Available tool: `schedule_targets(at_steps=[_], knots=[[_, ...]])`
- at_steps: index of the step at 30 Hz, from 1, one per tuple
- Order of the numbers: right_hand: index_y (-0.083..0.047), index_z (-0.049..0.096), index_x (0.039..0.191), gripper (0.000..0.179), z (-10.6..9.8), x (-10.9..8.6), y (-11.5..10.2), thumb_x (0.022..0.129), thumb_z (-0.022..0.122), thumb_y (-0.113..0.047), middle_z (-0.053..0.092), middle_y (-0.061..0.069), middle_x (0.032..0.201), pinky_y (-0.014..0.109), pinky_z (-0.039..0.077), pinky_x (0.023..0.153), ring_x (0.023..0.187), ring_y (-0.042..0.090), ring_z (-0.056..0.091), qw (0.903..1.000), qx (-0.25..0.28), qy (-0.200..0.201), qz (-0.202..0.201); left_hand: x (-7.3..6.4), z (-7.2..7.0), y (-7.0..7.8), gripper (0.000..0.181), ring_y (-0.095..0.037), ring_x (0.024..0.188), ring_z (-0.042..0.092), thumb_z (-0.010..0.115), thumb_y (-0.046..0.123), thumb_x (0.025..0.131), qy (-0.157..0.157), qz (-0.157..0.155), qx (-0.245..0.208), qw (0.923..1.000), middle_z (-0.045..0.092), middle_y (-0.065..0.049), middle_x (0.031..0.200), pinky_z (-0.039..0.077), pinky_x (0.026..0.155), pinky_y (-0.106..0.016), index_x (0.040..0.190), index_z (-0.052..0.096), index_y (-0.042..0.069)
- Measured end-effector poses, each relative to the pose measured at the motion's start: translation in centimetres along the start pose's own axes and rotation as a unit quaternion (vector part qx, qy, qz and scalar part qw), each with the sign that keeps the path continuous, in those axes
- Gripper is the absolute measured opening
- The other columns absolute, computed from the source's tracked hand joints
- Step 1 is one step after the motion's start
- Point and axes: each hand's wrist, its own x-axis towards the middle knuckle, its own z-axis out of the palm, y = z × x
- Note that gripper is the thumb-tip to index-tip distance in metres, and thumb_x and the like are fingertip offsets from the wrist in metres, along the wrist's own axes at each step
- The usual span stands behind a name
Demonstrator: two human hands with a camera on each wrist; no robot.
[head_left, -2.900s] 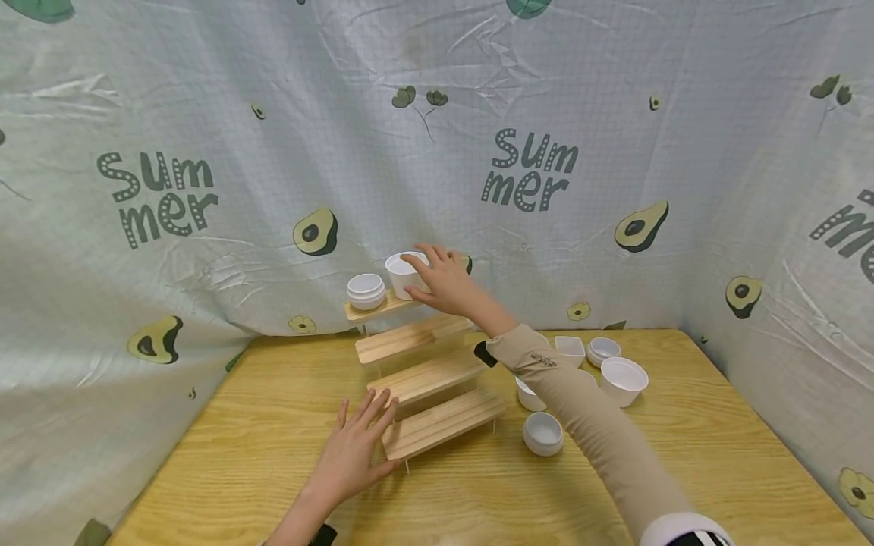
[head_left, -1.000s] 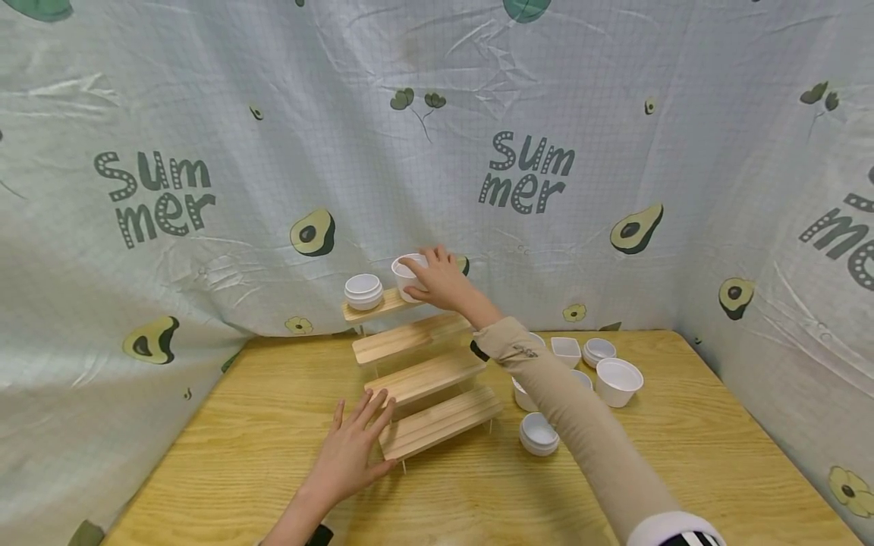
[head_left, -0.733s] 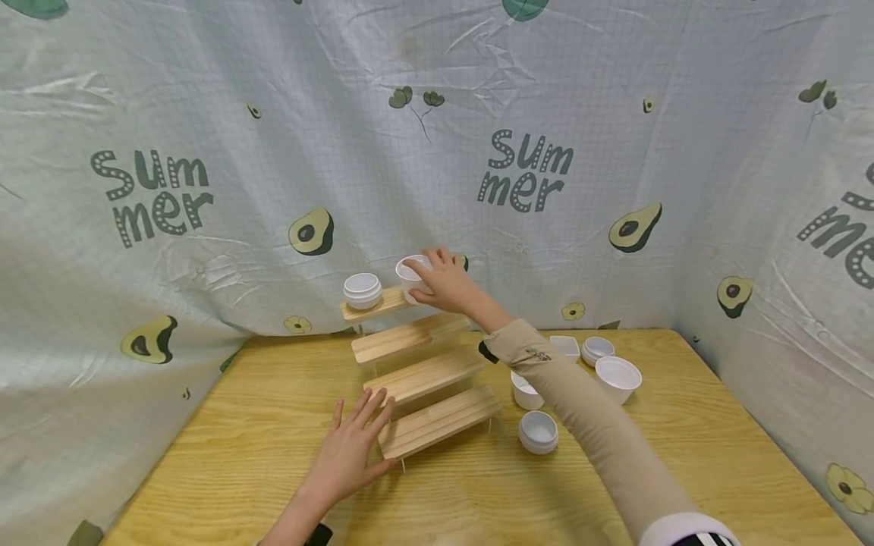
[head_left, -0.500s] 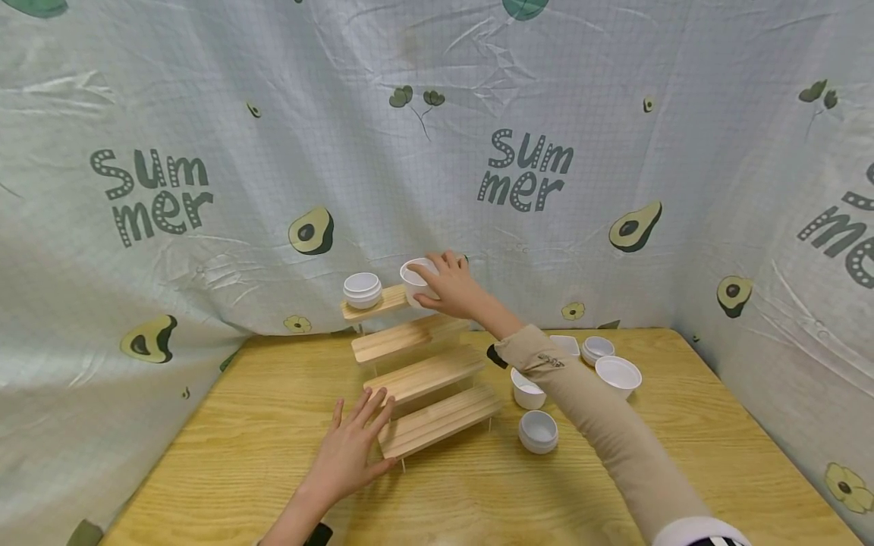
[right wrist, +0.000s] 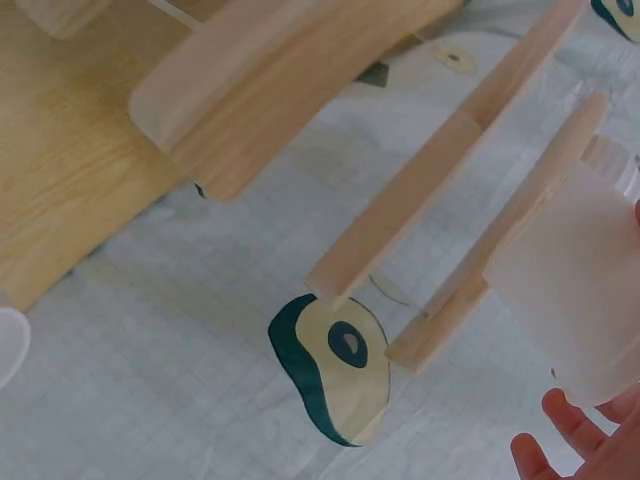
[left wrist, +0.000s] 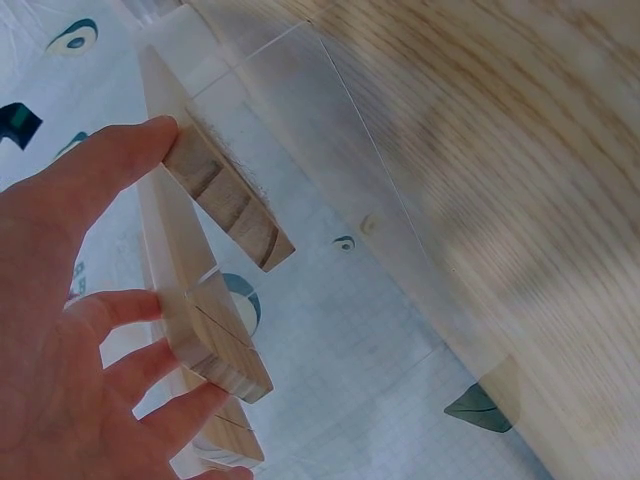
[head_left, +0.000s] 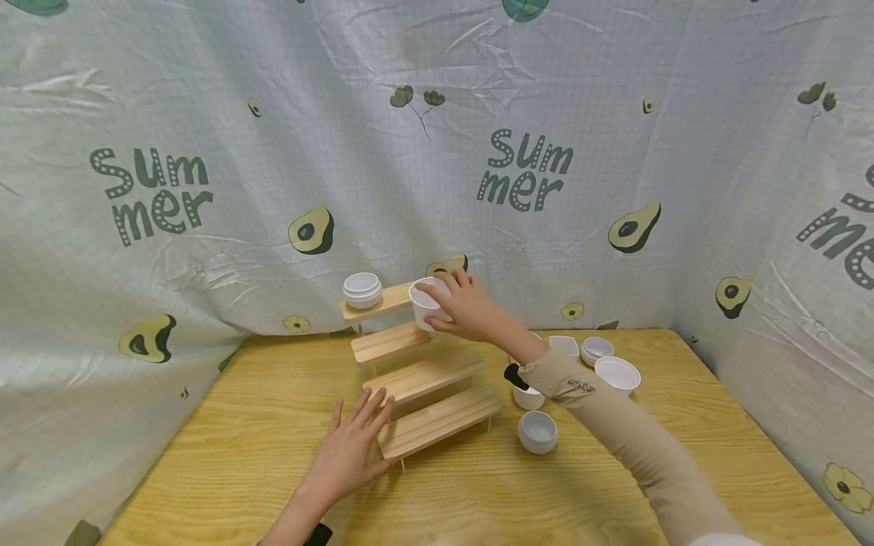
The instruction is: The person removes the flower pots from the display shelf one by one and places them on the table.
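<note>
My right hand [head_left: 473,309] grips a white plastic tub [head_left: 422,305] by its rim, thumb on the near side and fingers across the far side. The tub overlaps the right part of the upper two tiers of a wooden four-tier display stand [head_left: 423,377]. In the right wrist view the tub [right wrist: 575,285] shows beside the board ends. My left hand [head_left: 351,449] rests against the stand's left side, fingers extended. The left wrist view has its thumb on one board end [left wrist: 228,200] and fingertips on another. A small white ridged jar [head_left: 363,291] stands at the top tier's left end.
Right of the stand, several white containers are grouped on the wooden table [head_left: 239,455]: a square dish [head_left: 564,346], a ridged jar [head_left: 597,349], a wide tub [head_left: 617,374] and a nearer round jar [head_left: 538,432]. My right forearm crosses over some. A printed curtain [head_left: 410,174] hangs behind.
The right hand has lifted the tub off the top tier and carried it right and down toward me. The left hand has stayed at the stand's side.
</note>
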Motion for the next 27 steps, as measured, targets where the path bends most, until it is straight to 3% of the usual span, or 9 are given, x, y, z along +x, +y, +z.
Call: schedule_targets(at_steps=[19, 27], knots=[[-0.021, 0.042, 0.130, 0.056, 0.1, -6.5, -0.4, 0.082, 0.059, -0.043, 0.045, 0.015, 0.125, 0.047, 0.040, 0.079, 0.103, 0.031, 0.043, 0.9974, -0.020, 0.052, -0.047, 0.1, -0.2, 0.2, 0.084, -0.032, 0.131, 0.031, 0.073, 0.045, 0.067, -0.016, -0.006, -0.009, 0.9998, 0.035, -0.010, 0.142, 0.022, 0.101, -0.062, 0.136, 0.039, 0.012], [-0.020, 0.042, 0.129, 0.058, 0.1, -9.4, -0.8, 0.079, 0.062, -0.042, 0.046, 0.017, 0.124, 0.047, 0.040, 0.078, 0.104, 0.032, 0.043, 0.9963, -0.025, 0.054, -0.062, 0.1, -0.2, 0.2, 0.084, -0.032, 0.131, 0.032, 0.072, 0.045, 0.067, -0.012, -0.007, -0.010, 0.9999, 0.035, -0.010, 0.142, 0.022, 0.101, -0.062, 0.135, 0.039, 0.012]])
